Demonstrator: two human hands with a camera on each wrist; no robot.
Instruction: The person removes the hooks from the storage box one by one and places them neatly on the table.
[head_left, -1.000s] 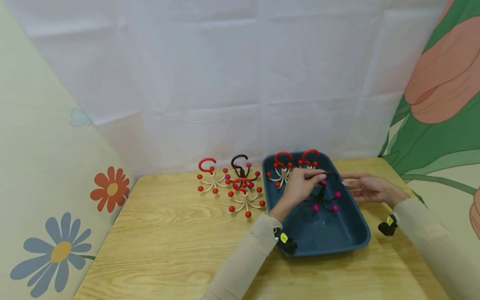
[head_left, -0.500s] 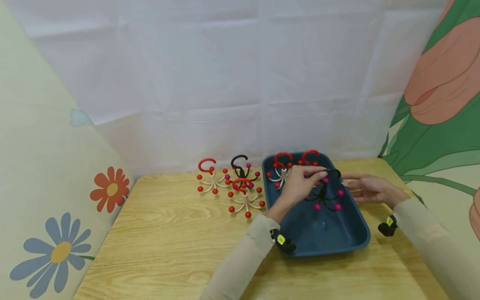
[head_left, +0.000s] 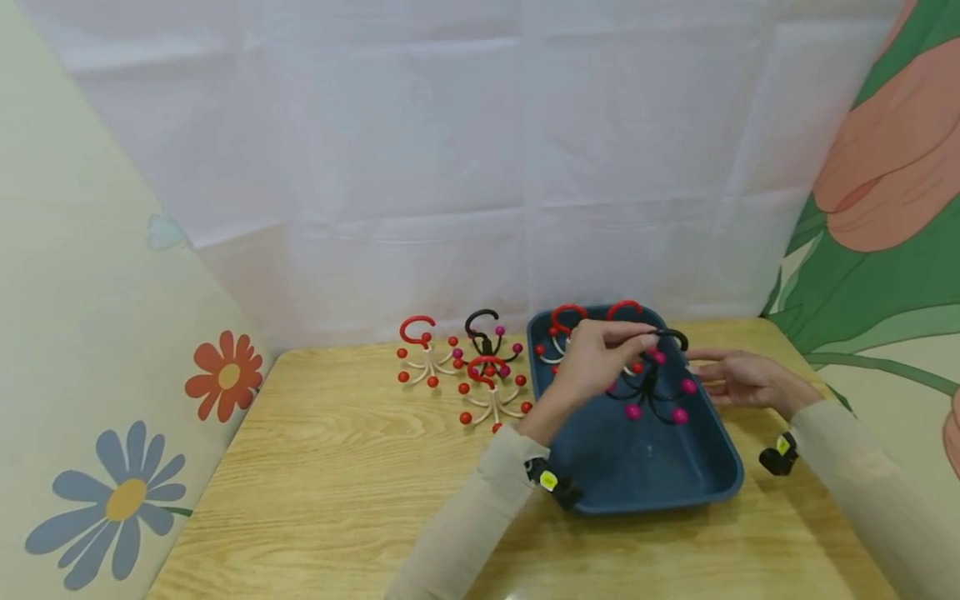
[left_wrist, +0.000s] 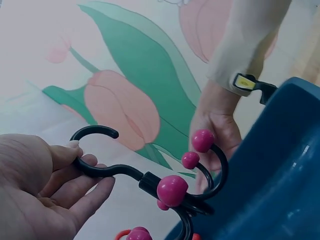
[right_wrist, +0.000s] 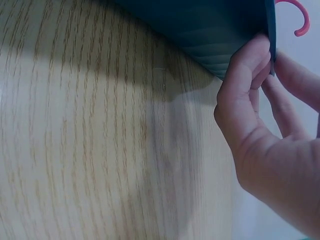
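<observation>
My left hand (head_left: 595, 360) pinches the top hook of a black multi-arm hook hanger (head_left: 651, 385) with magenta ball tips. In the left wrist view, thumb and fingers meet on the curved hook, and the hanger's black stem (left_wrist: 149, 184) and arms point away from the palm. It hangs over the inside of a blue plastic tray (head_left: 645, 475). At the tray's right side, my right hand (head_left: 738, 379) holds the rim; the right wrist view shows its fingers (right_wrist: 245, 75) on either side of the tray edge. Red-hooked hangers in the tray's far end are partly hidden behind my left hand.
Left of the tray on the wooden table (head_left: 337, 467) stand two cream hangers with red hooks, one at the back (head_left: 427, 360) and one nearer (head_left: 492, 402). A black hanger (head_left: 486, 342) stands behind the nearer one. A white sheet (head_left: 405, 167) hangs along the back.
My left hand has risen slightly, and the black hanger has lifted a little and shifted right with it. My right hand stays at the tray's rim.
</observation>
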